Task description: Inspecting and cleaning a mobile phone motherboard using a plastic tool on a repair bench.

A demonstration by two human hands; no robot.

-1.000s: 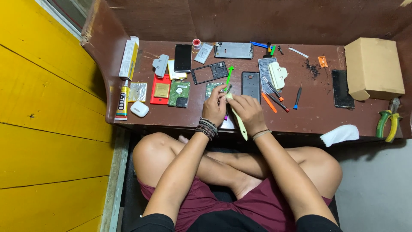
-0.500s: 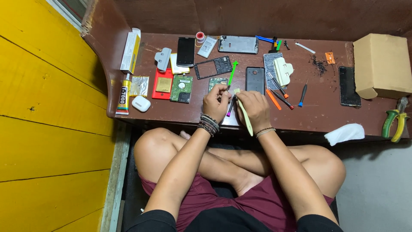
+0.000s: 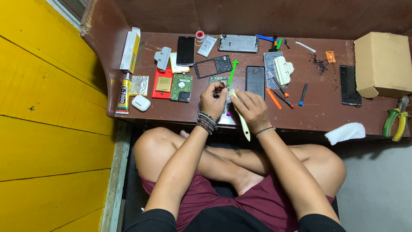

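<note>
Right hand [image 3: 251, 109] closed around a pale brush [image 3: 241, 117], handle pointing back toward the body. Left hand [image 3: 213, 99] pinching a small part, touching the brush tip. Green pry tool [image 3: 232, 72] just beyond both grips.

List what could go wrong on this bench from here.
The right hand grips a pale brush over a small part pinched by the left hand; it might slip. The white cloth and green-handled pliers overhang the table edge and may fall.
</note>
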